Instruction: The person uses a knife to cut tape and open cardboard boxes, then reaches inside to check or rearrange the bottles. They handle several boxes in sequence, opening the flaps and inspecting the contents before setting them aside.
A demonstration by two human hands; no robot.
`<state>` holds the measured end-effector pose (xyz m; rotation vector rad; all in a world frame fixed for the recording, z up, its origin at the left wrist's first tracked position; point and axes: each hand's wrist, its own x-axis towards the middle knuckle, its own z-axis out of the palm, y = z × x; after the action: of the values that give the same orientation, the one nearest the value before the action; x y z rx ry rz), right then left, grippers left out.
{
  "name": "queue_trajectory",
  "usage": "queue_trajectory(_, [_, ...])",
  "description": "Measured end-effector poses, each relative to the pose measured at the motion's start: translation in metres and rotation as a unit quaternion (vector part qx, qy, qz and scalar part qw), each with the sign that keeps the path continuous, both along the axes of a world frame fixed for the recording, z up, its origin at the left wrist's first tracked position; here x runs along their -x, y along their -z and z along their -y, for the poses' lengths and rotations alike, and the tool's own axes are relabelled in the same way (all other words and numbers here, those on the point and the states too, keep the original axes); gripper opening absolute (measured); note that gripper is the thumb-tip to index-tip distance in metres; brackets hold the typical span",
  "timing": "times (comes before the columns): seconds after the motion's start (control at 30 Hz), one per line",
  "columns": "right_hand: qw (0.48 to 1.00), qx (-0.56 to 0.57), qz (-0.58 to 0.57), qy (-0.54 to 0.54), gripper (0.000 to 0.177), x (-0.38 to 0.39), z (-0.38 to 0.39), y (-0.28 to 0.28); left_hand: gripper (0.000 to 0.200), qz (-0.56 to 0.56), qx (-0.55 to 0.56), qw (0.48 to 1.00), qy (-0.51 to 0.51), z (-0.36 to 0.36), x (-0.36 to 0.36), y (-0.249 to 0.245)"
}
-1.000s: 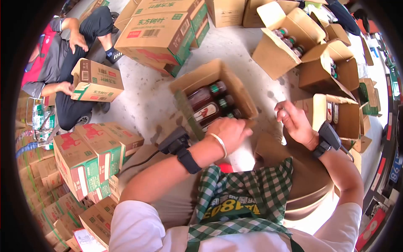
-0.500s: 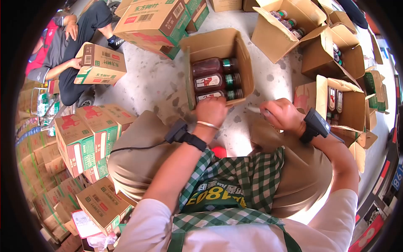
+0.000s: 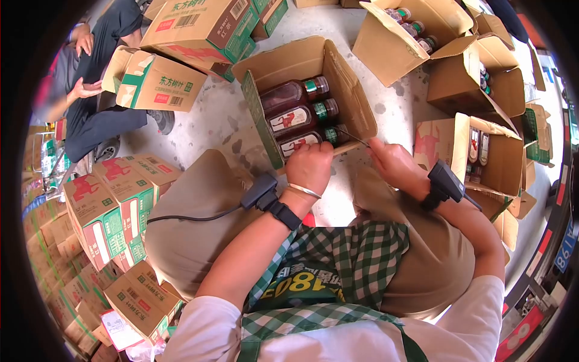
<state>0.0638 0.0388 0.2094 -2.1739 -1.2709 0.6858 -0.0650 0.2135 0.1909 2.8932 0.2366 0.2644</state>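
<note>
An open cardboard carton (image 3: 353, 81) stands on the floor in front of my knees, its flaps up. Inside lie dark red drink bottles (image 3: 286, 96) with green-banded caps; three show plainly. My left hand (image 3: 309, 166) is closed over the near edge of this carton, its fingertips hidden against the nearest bottle. In my right hand (image 3: 395, 163), by the carton's near right corner, is a thin dark rod (image 3: 354, 136). Its far end reaches over the near wall beside the cap of the nearest bottle. The rod's handle is covered by my fingers.
More open cartons with bottles (image 3: 482, 148) stand at the right and back right. Closed cartons (image 3: 102, 193) are stacked at the left, and another large carton (image 3: 199, 30) stands behind. At upper left, a seated person's hand (image 3: 87, 89) is beside a carton (image 3: 160, 81).
The carton before me has turned and its near right corner sits farther right. My right hand's rod now reaches into it. The other person's carton has turned and moved right.
</note>
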Motion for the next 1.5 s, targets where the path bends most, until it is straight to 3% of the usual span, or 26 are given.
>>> queue_trajectory(0.23, [0.997,0.062,-0.040,0.036,0.012,0.007,0.013,0.009,0.000,-0.020,0.005,1.000,-0.003,0.003,0.003,-0.004])
queue_trajectory(0.4, [1.000,-0.013,0.013,-0.008,0.013,0.007,0.009,0.056,0.001,-0.039,0.011,0.999,-0.002,0.005,0.006,0.002])
queue_trajectory(0.6, [0.996,0.066,-0.055,0.002,0.011,0.007,0.019,0.073,0.001,-0.020,-0.010,1.000,0.008,0.006,0.005,0.002])
queue_trajectory(0.63, [0.999,0.034,-0.015,-0.022,0.019,0.007,0.015,0.098,0.001,-0.021,-0.009,1.000,0.009,0.007,0.005,0.003])
queue_trajectory(0.67, [0.999,0.029,-0.042,-0.013,0.013,0.005,0.008,0.090,0.001,-0.010,-0.016,1.000,0.009,0.008,0.005,0.003])
queue_trajectory(0.73, [0.999,0.024,-0.045,-0.015,0.012,0.002,0.015,0.085,0.001,-0.030,-0.005,0.999,0.011,0.005,0.003,-0.001])
queue_trajectory(0.77, [0.999,0.018,-0.040,-0.014,0.012,0.004,0.025,0.080,0.006,-0.096,0.016,0.995,0.004,0.005,0.004,-0.004])
queue_trajectory(0.8, [0.999,0.022,-0.035,-0.020,0.012,0.004,0.037,0.075,0.006,-0.092,0.011,0.996,0.004,0.004,0.001,-0.013])
queue_trajectory(0.87, [0.999,0.026,-0.026,-0.031,0.013,-0.008,0.060,0.069,0.012,0.024,-0.037,0.998,0.040,0.004,0.002,-0.038])
queue_trajectory(0.93, [1.000,0.018,0.017,-0.018,0.014,-0.012,0.083,0.067,0.023,0.042,-0.025,0.986,0.159,-0.023,-0.015,-0.096])
queue_trajectory(1.0, [0.999,0.047,-0.006,-0.015,0.016,-0.015,0.096,0.043,0.027,-0.207,-0.059,0.953,0.211,-0.066,-0.044,-0.135])
queue_trajectory(1.07, [0.997,0.056,0.037,0.024,0.010,-0.018,0.107,0.028,0.028,-0.286,-0.177,0.902,0.272,-0.113,-0.053,-0.123])
queue_trajectory(1.1, [0.994,0.062,0.076,0.045,0.009,-0.020,0.110,0.015,0.029,-0.345,-0.144,0.887,0.270,-0.119,-0.056,-0.137])
queue_trajectory(1.13, [0.976,0.055,-0.113,0.179,0.007,-0.018,0.094,-0.032,0.030,-0.404,-0.107,0.868,0.269,-0.122,-0.057,-0.149])
queue_trajectory(1.17, [0.949,-0.081,-0.208,0.223,0.010,-0.015,0.094,-0.047,0.035,-0.478,-0.144,0.832,0.242,-0.126,-0.052,-0.145])
queue_trajectory(1.2, [0.927,-0.149,-0.257,0.229,0.014,-0.015,0.098,-0.065,0.041,-0.554,-0.175,0.784,0.219,-0.127,-0.039,-0.133])
queue_trajectory(1.23, [0.899,-0.119,-0.297,0.298,0.020,-0.008,0.089,-0.115,0.051,-0.501,-0.174,0.812,0.244,-0.134,-0.021,-0.126])
queue_trajectory(1.3, [0.874,-0.146,-0.255,0.388,0.028,0.007,0.077,-0.186,0.054,-0.355,-0.234,0.875,0.233,-0.138,-0.001,-0.107])
queue_trajectory(1.4, [0.860,-0.252,-0.168,0.411,0.028,0.038,0.086,-0.250,0.053,-0.173,-0.287,0.837,0.432,-0.136,-0.015,-0.107])
queue_trajectory(1.47, [0.876,-0.257,-0.139,0.383,0.027,0.049,0.100,-0.273,0.047,-0.235,-0.233,0.849,0.413,-0.151,-0.021,-0.059])
queue_trajectory(1.5, [0.889,-0.242,-0.108,0.372,0.027,0.053,0.103,-0.282,0.042,-0.207,-0.192,0.880,0.381,-0.154,-0.018,-0.052])
